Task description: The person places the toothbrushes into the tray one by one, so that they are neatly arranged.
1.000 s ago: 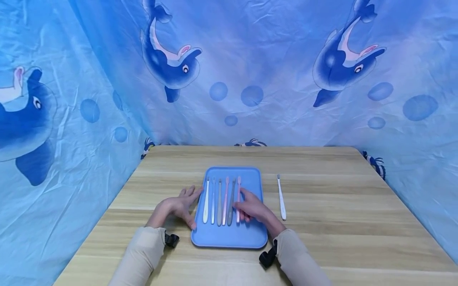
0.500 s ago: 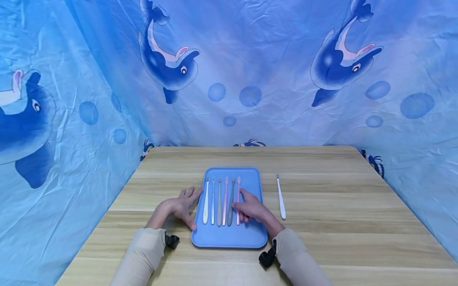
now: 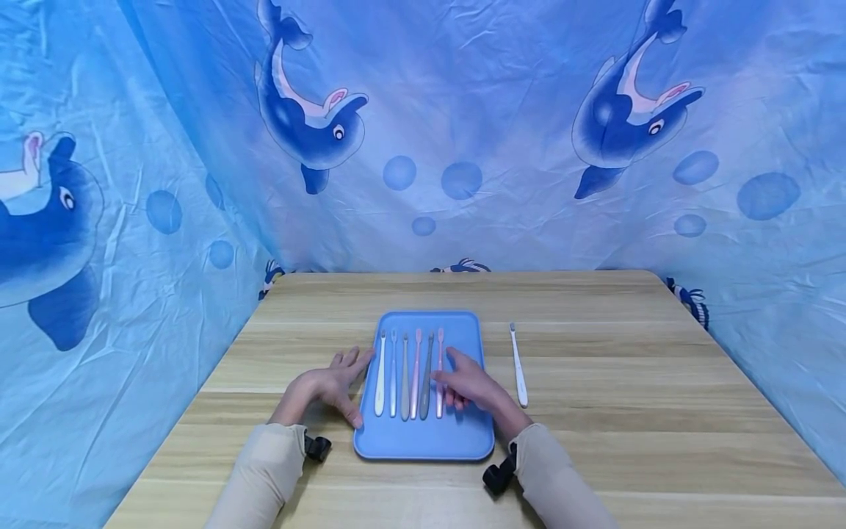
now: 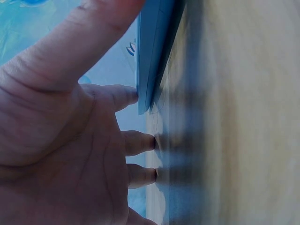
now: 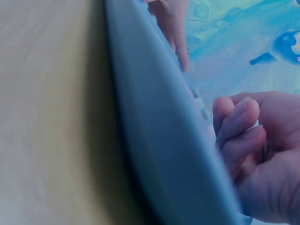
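Note:
My left hand (image 3: 335, 383) is spread at the left side of a blue tray (image 3: 423, 445), thumb and index finger touching its edge. In the left wrist view, the tray's side (image 4: 152, 56) meets a fingertip. Several toothbrushes lie side by side on the tray, heads pointing away. A white toothbrush (image 3: 380, 382) is leftmost and a pink toothbrush (image 3: 440, 345) is rightmost, beside a dark grey toothbrush (image 3: 425, 397). Over the tray's right part, my right hand (image 3: 471, 382) has its thumb across the rightmost pink toothbrush, index finger apart, other fingers curled. Nothing shows in its grasp in the right wrist view.
Another white toothbrush (image 3: 519, 375) lies on the wooden table (image 3: 628, 411), right of the tray. A blue curtain (image 3: 529, 220) with dolphin prints hangs behind the table and along its sides.
The right hand has shifted very slightly to the right, its thumb and index finger a little farther apart. The left hand, tray and toothbrushes hold their places.

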`<act>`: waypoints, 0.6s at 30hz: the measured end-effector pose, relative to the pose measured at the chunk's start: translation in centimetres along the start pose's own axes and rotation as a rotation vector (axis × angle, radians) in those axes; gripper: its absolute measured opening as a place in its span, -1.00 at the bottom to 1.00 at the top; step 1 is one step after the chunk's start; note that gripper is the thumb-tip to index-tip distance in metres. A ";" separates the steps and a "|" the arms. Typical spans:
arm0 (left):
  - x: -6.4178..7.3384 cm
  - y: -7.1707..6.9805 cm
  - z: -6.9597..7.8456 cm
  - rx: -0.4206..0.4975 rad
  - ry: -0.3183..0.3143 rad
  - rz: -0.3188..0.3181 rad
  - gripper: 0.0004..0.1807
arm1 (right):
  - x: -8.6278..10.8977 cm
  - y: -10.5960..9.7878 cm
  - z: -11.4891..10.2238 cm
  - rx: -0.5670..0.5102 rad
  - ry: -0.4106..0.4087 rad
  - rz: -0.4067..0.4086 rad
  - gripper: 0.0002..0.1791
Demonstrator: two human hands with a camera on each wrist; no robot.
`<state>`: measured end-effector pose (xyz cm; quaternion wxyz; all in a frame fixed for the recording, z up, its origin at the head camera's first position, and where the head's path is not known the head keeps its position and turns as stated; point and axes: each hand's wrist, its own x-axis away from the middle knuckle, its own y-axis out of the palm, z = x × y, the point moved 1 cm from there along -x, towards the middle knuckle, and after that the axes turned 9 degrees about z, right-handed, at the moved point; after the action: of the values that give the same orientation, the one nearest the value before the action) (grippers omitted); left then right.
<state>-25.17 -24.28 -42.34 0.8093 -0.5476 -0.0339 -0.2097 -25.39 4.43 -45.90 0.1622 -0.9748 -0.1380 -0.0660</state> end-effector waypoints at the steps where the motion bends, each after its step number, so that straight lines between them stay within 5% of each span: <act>1: 0.0 0.0 0.0 0.000 -0.001 0.001 0.59 | 0.1 -0.2 -0.1 0.000 -0.003 0.006 -0.08; 18: 0.2 0.1 0.2 0.002 0.002 0.007 0.60 | 1.9 -4.3 -2.3 0.027 -0.052 0.080 -0.12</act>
<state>-24.91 -24.12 -42.34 0.8106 -0.5467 -0.0314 -0.2073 -25.05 8.09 -42.17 0.1742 -0.9787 -0.1040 -0.0323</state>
